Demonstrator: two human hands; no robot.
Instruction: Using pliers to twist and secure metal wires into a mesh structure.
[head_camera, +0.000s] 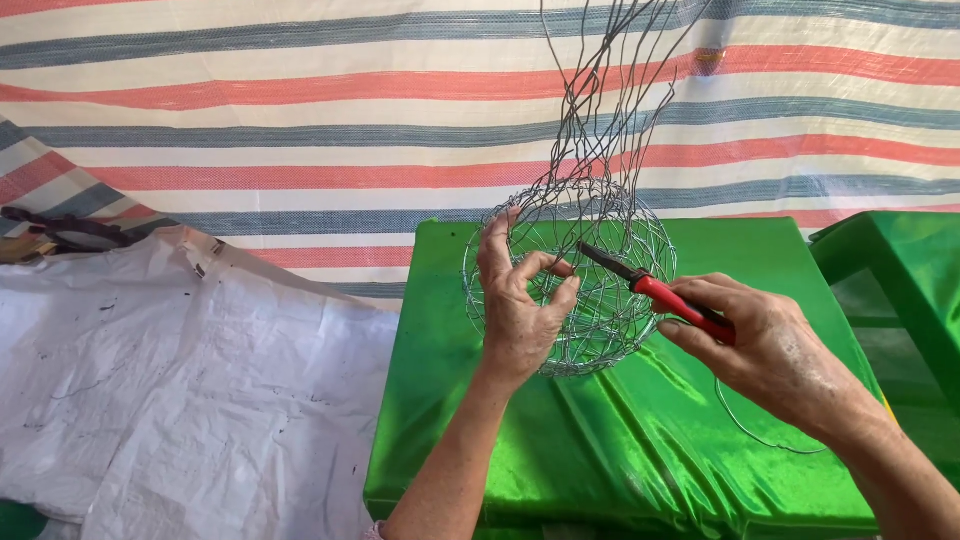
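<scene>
A round basket of woven silver wire (610, 300) hangs in the air over a table draped in shiny green cloth (600, 450). Long loose wire ends (600, 90) rise from its top past the upper edge of the view. My left hand (520, 300) grips the basket's left side, thumb and fingers pinched into the mesh. My right hand (770, 350) holds red-handled pliers (650, 285); their dark jaws point left and touch the mesh near my left fingertips.
A striped red, blue and white tarpaulin (300, 130) hangs behind. A crumpled white woven sheet (170, 380) covers the ground on the left. A green plastic stool (900, 270) stands at the right. One loose curved wire (750, 430) lies on the green cloth.
</scene>
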